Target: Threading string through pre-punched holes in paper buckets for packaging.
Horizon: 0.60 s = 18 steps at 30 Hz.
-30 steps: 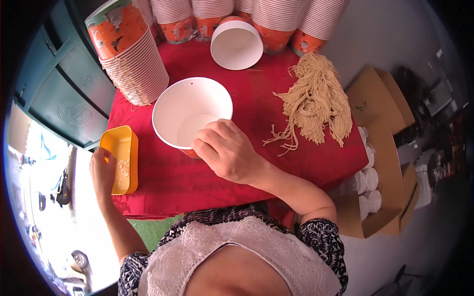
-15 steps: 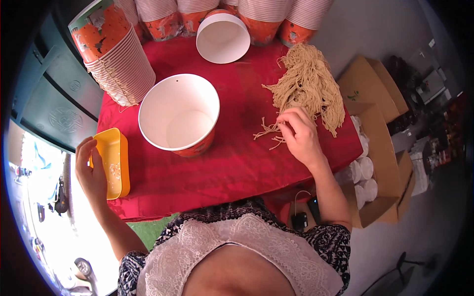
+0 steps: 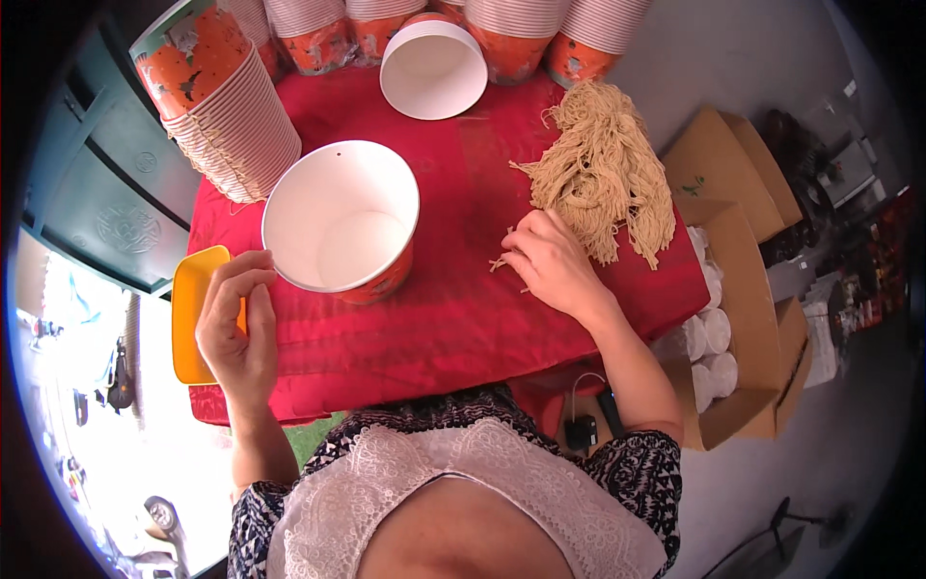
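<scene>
A large paper bucket [image 3: 371,193], white inside and orange outside, stands mouth up before me, with a small dark hole below its far rim. My left hand [image 3: 236,323] is just left of its near rim, fingertips and thumb drawn together; anything between them is too small to make out. That hand partly covers a yellow tray [image 3: 193,318] at the table's left edge. On the right, my right hand [image 3: 550,261] has its fingers closed over some loose tan strings [image 3: 498,262], whose ends poke out. A thick bundle of tan string [image 3: 608,164] lies just beyond it.
A tall stack of buckets [image 3: 236,125] with string draped on it stands at the left. Another bucket [image 3: 434,72] lies tipped on its side at the back, before more wrapped stacks [image 3: 511,43]. Right of the red-covered table [image 3: 453,318], an open cardboard box [image 3: 743,318] holds white rolls.
My left hand has come out of the yellow tray and moved right toward the bucket. My right hand has shifted a little left over the loose strings. The tray has slid slightly left.
</scene>
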Motion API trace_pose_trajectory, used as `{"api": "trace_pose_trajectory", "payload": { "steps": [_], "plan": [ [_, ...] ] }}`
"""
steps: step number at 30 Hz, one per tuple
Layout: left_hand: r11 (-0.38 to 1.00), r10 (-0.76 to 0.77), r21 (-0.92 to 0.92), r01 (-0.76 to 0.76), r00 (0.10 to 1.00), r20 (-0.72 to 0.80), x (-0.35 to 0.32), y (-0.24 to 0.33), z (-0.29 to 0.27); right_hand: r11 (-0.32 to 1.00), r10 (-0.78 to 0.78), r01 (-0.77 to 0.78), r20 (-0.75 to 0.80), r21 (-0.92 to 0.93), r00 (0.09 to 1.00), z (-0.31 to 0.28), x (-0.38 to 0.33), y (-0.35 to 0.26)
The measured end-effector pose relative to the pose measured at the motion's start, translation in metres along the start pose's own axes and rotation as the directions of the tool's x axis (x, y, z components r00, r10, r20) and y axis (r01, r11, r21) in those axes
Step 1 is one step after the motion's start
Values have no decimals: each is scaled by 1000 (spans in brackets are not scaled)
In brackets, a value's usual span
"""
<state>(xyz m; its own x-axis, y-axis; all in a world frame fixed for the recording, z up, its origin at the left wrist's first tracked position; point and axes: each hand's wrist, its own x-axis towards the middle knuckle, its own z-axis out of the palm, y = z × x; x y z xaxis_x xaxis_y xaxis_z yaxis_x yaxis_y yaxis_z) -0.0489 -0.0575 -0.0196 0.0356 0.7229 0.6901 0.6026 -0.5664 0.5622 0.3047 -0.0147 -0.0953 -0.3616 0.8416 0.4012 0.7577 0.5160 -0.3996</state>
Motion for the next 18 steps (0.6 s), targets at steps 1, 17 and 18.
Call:
{"api": "trace_pose_trajectory", "payload": {
  "steps": [1,17,18],
  "plan": [
    [1000,-4,2,4,1000,21,0,2,0,999,37,-36,49,-22,998,0,2,-2],
    [989,-27,-147,27,1000,0,-13,19,7,967,-90,154,-293,201,952,21,12,-51],
    [989,-19,-149,21,1000,18,-15,22,6,942,-127,219,-332,256,935,21,14,-65]
  ]
}}
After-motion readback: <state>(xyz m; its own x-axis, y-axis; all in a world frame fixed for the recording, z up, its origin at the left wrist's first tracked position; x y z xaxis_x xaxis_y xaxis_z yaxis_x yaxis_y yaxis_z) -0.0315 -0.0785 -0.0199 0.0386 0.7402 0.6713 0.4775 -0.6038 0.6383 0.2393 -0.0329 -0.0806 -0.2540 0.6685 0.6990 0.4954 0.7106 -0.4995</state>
